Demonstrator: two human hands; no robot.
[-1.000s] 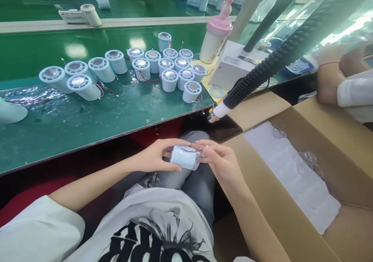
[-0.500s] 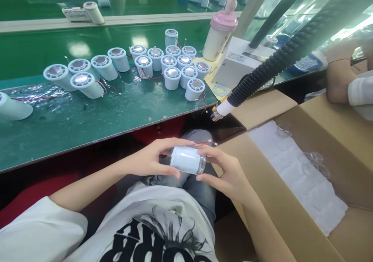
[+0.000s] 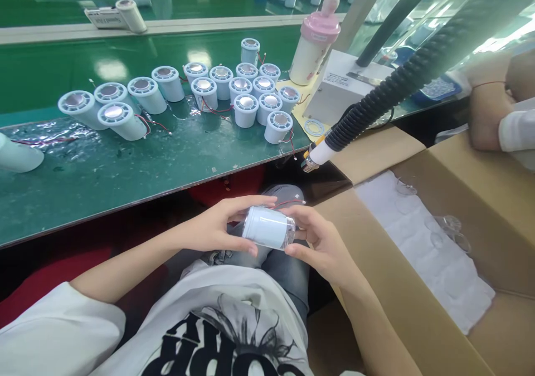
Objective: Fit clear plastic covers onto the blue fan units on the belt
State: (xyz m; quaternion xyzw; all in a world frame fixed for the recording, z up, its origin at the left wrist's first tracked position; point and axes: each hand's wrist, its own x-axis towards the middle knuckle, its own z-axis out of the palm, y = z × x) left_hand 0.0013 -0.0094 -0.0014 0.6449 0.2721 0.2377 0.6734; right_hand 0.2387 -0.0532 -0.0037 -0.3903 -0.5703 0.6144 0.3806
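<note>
Both my hands hold one white cylinder over my lap, lying on its side with a thin red wire trailing from its top. My left hand wraps its left end, thumb below and fingers over the top. My right hand cups the right end, where a clear cap sits on the cylinder. Several more white cylinders with shiny round tops and red wires stand on the green bench ahead.
A black corrugated hose with a white nozzle hangs over the bench edge. A pink-lidded bottle and a white box stand at the right. An open cardboard box with white padding and clear caps is at my right. Another person's arm rests beyond it.
The cylinder has turned in my hands: the red wire that lay across its side now trails from the top. My right hand has shifted from above its end to cupping it.
</note>
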